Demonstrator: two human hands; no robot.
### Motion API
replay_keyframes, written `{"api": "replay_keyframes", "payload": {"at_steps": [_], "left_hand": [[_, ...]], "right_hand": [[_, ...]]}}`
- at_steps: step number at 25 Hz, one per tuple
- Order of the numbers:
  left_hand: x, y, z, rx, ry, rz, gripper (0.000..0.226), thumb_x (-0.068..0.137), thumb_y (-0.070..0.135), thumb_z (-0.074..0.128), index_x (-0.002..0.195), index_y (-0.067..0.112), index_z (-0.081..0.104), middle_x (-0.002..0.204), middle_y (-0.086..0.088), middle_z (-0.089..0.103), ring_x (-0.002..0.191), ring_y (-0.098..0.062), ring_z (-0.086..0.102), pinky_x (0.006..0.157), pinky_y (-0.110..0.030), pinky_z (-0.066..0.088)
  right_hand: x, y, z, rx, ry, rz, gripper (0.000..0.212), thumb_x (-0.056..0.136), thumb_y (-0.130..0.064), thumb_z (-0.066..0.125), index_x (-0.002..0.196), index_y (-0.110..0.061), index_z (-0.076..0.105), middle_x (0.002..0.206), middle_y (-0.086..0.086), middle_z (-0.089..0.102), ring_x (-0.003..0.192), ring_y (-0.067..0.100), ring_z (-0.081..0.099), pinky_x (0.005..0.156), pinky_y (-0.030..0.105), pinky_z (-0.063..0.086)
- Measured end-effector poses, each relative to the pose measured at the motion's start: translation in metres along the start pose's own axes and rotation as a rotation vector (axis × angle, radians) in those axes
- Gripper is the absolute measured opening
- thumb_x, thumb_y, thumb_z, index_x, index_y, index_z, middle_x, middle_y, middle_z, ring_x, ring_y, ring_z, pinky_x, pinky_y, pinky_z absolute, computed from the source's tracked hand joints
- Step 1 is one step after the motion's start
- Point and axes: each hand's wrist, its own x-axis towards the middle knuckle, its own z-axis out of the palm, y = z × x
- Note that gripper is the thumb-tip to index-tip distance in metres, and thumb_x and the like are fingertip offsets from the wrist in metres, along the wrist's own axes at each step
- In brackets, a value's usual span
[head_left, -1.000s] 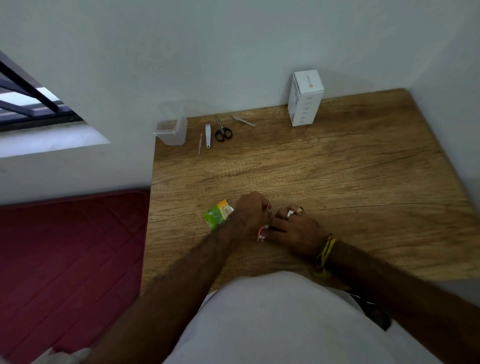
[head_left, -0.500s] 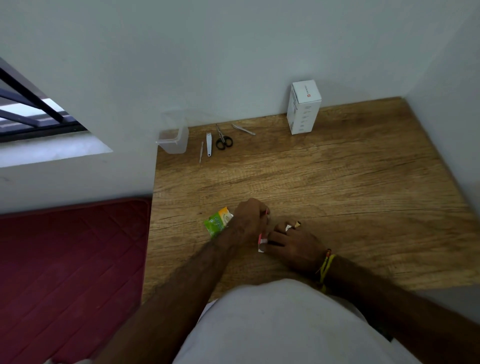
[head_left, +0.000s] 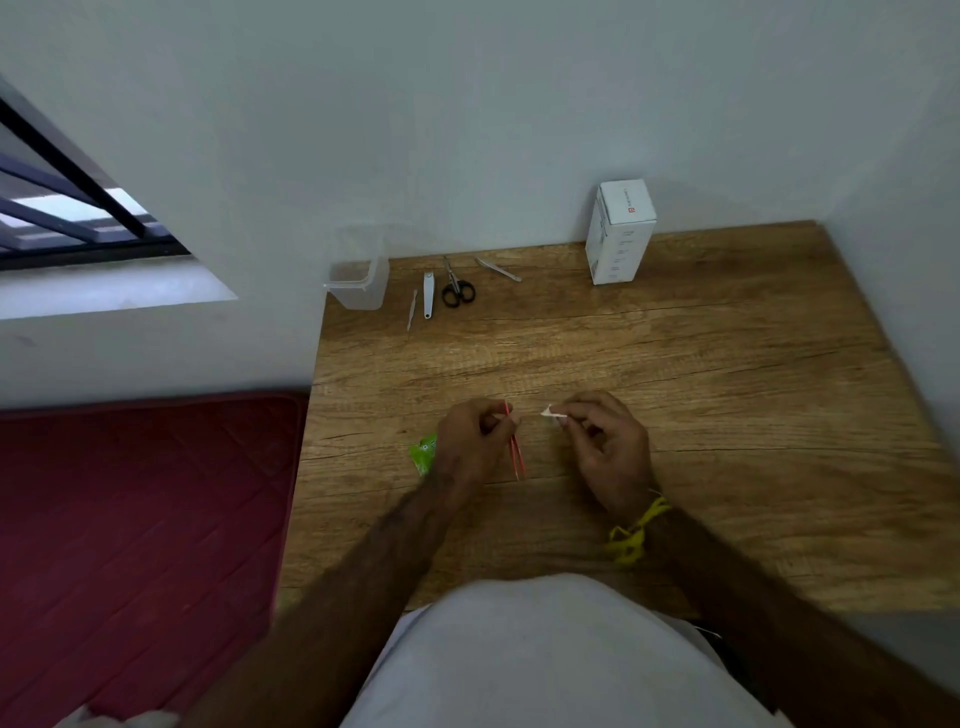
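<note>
My left hand (head_left: 475, 444) pinches a thin red and white strip (head_left: 515, 448) that hangs down from its fingertips over the wooden table (head_left: 675, 374). My right hand (head_left: 605, 447) pinches a small white scrap (head_left: 549, 412) between thumb and fingers, a short gap to the right of the strip. A green packet (head_left: 423, 453) lies on the table just left of my left hand, partly hidden by it.
Along the back wall lie a clear plastic container (head_left: 358, 283), a thin metal pick (head_left: 412, 310), a white nail clipper (head_left: 428, 294), black scissors (head_left: 457, 288), tweezers (head_left: 497, 269) and an upright white box (head_left: 619, 231). A red mat (head_left: 135, 519) covers the floor at left.
My hands were together on the small red and white item and have pulled apart. The left now holds the strip and the right holds a white scrap. The view has shifted slightly.
</note>
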Motion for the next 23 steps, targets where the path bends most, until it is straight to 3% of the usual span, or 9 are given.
{"api": "replay_keyframes", "payload": {"at_steps": [3,7,9,12,15,23], "left_hand": [[-0.013,-0.014,0.000,-0.059,0.009,-0.013,0.013,0.092,0.024,0.068,0.099,0.015,0.076,0.086,0.006,0.075,0.079,-0.006,0.070,0.077,-0.030,0.058],[-0.018,-0.019,0.001,-0.142,-0.017,0.037,0.006,0.093,0.020,0.068,0.091,0.017,0.074,0.078,0.011,0.071,0.071,0.005,0.065,0.067,-0.015,0.051],[-0.026,-0.021,0.002,-0.166,-0.035,0.054,0.007,0.093,0.020,0.068,0.088,0.017,0.073,0.077,0.007,0.071,0.071,0.000,0.064,0.068,-0.019,0.053],[-0.031,-0.043,0.006,-0.253,-0.002,-0.049,0.010,0.093,0.018,0.067,0.091,0.010,0.072,0.081,-0.003,0.074,0.073,-0.012,0.070,0.066,-0.033,0.060],[-0.028,-0.044,0.005,-0.354,-0.010,-0.095,0.012,0.094,0.012,0.066,0.099,0.003,0.070,0.080,-0.006,0.074,0.068,-0.009,0.070,0.055,-0.023,0.055],[-0.028,-0.038,-0.007,-0.402,-0.031,-0.069,0.029,0.093,0.002,0.063,0.122,0.004,0.066,0.092,-0.003,0.074,0.083,-0.003,0.071,0.075,-0.022,0.058]], "right_hand": [[0.013,-0.004,0.032,0.117,0.023,0.197,0.013,0.088,-0.003,0.069,0.095,-0.012,0.075,0.098,-0.007,0.066,0.094,0.003,0.062,0.078,0.019,0.052],[0.025,-0.005,0.046,0.085,0.046,0.160,0.012,0.088,-0.003,0.068,0.093,-0.012,0.074,0.090,-0.006,0.065,0.087,0.001,0.060,0.074,0.012,0.047],[0.022,-0.002,0.042,0.024,0.108,0.123,0.013,0.090,-0.004,0.066,0.097,-0.012,0.074,0.092,-0.005,0.065,0.090,0.004,0.061,0.076,0.017,0.050],[0.017,0.007,0.052,-0.034,0.047,0.065,0.014,0.089,-0.002,0.065,0.097,-0.010,0.073,0.093,-0.003,0.065,0.090,0.009,0.061,0.078,0.030,0.054],[0.018,0.007,0.054,-0.088,0.062,0.011,0.013,0.088,-0.002,0.064,0.096,-0.008,0.073,0.092,0.001,0.066,0.087,0.014,0.062,0.077,0.037,0.054],[0.022,0.003,0.058,-0.098,0.045,0.005,0.013,0.088,-0.003,0.064,0.095,-0.009,0.073,0.089,0.001,0.066,0.086,0.014,0.061,0.076,0.036,0.054]]}}
